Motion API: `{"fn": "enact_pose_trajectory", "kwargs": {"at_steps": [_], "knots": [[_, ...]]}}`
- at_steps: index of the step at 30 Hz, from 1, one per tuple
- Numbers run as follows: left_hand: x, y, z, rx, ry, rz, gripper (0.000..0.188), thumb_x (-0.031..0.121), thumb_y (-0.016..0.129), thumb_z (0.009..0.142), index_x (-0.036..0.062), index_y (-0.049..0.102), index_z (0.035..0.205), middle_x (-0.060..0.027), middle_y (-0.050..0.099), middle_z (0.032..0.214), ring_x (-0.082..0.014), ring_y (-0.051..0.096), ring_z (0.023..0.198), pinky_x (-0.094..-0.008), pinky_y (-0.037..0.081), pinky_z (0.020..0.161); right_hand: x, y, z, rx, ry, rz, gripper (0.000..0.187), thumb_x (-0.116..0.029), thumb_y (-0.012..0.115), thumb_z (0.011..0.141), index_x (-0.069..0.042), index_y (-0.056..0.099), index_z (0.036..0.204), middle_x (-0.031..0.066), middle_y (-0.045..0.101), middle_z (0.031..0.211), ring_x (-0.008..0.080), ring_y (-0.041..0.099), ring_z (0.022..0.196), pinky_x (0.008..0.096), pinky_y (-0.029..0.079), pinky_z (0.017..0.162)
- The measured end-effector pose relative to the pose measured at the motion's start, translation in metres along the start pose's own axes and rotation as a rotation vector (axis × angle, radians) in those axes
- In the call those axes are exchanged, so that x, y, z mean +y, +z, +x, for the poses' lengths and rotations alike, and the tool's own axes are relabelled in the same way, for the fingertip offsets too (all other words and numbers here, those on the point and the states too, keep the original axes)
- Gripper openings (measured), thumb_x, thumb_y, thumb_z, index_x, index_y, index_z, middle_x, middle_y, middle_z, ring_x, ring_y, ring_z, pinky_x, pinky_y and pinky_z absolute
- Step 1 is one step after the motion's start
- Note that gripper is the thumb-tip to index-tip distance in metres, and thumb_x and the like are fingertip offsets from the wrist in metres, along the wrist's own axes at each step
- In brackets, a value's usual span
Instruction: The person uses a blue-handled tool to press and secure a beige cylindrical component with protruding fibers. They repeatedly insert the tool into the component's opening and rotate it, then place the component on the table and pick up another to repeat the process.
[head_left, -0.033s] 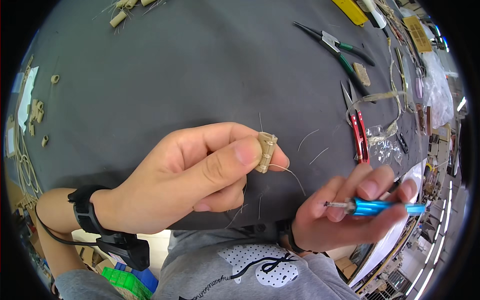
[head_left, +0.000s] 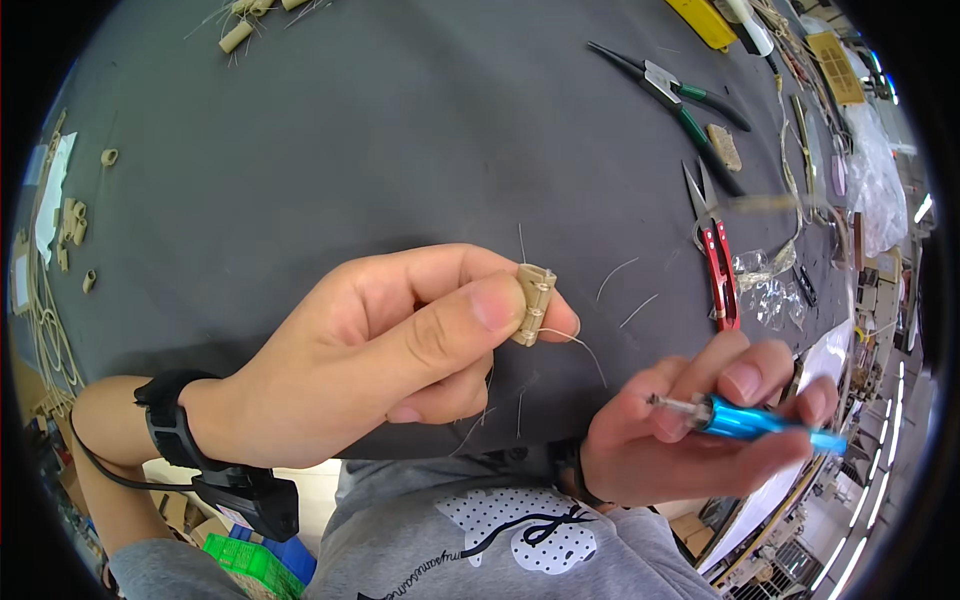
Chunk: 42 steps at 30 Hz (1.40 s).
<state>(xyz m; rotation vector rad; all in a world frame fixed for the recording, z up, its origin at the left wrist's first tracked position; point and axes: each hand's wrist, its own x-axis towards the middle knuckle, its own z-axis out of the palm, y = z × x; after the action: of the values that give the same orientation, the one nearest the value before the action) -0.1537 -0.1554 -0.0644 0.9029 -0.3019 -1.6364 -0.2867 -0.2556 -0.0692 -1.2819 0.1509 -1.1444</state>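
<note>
Between thumb and fingers, my left hand (head_left: pixel 410 350) pinches a small beige tube (head_left: pixel 534 305), held tilted above the dark table. Thread or thin wire wraps around the tube, and a loose end (head_left: pixel 575 343) trails off its right side. Further right, my right hand (head_left: pixel 700 430) loosely holds a slim tool with a shiny blue handle (head_left: pixel 745 418). Its thin metal tip (head_left: pixel 672 404) points left toward the tube but is well apart from it. The exact kind of tool cannot be made out.
Red-handled thread snips (head_left: pixel 718 260) and green-handled pliers (head_left: pixel 670 95) lie on the right. Beige tubes with loose strands (head_left: pixel 237 38) sit at the far left; more tubes (head_left: pixel 72 220) lie near the left edge. Thread scraps (head_left: pixel 638 312) rest beside the left hand.
The blue-handled tool has tipped slightly, its far end lower and its tip a little higher. A pale strand at the right has shifted and is blurred. My left hand stays still.
</note>
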Motion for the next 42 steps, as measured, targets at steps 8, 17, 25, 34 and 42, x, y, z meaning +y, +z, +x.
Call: {"fn": "enact_pose_trajectory", "kwargs": {"at_steps": [8, 17, 25, 34, 42], "knots": [[-0.002, -0.001, 0.001, 0.045, -0.003, 0.006, 0.032, 0.035, 0.037, 0.085, 0.0041, 0.044, 0.088, 0.0033, 0.028, 0.045, -0.0049, 0.022, 0.039, -0.0213, 0.023, 0.043, 0.010, 0.001, -0.013, 0.012, -0.261, -0.547, 0.028, -0.032, 0.034, 0.085, -0.015, 0.029, 0.107, 0.0190, 0.044, 0.089, 0.0186, 0.051, 0.051, 0.0308, 0.052, 0.041], [-0.001, 0.002, 0.002, 0.075, -0.024, -0.016, 0.036, 0.039, 0.041, 0.082, 0.0041, 0.045, 0.090, 0.0030, 0.030, 0.046, -0.0049, 0.021, 0.039, -0.0218, 0.019, 0.041, 0.015, 0.000, -0.006, -0.037, -0.151, -0.201, 0.029, -0.033, 0.033, 0.085, -0.015, 0.029, 0.107, 0.0200, 0.044, 0.089, 0.0199, 0.053, 0.052, 0.0319, 0.052, 0.043], [-0.002, 0.000, 0.002, 0.042, -0.011, -0.050, 0.035, 0.036, 0.040, 0.083, 0.0035, 0.046, 0.093, 0.0032, 0.032, 0.049, -0.0047, 0.022, 0.040, -0.0209, 0.019, 0.041, 0.017, 0.000, -0.007, -0.060, -0.148, -0.222, 0.029, -0.034, 0.032, 0.085, -0.015, 0.029, 0.106, 0.0193, 0.045, 0.088, 0.0189, 0.052, 0.052, 0.0315, 0.052, 0.043], [0.000, -0.001, 0.002, 0.013, -0.015, -0.022, 0.036, 0.037, 0.040, 0.083, 0.0038, 0.047, 0.094, 0.0034, 0.032, 0.047, -0.0042, 0.021, 0.038, -0.0204, 0.020, 0.041, 0.019, 0.000, -0.006, -0.071, -0.143, -0.221, 0.029, -0.035, 0.031, 0.084, -0.014, 0.029, 0.104, 0.0185, 0.045, 0.087, 0.0178, 0.051, 0.051, 0.0311, 0.053, 0.044], [-0.003, -0.004, 0.003, 0.013, -0.012, -0.037, 0.036, 0.036, 0.039, 0.083, 0.0034, 0.047, 0.095, 0.0028, 0.034, 0.047, -0.0042, 0.023, 0.039, -0.0204, 0.020, 0.041, 0.020, 0.000, -0.005, -0.078, -0.143, -0.226, 0.030, -0.037, 0.030, 0.084, -0.014, 0.029, 0.103, 0.0178, 0.045, 0.086, 0.0169, 0.051, 0.051, 0.0307, 0.053, 0.045]]}}
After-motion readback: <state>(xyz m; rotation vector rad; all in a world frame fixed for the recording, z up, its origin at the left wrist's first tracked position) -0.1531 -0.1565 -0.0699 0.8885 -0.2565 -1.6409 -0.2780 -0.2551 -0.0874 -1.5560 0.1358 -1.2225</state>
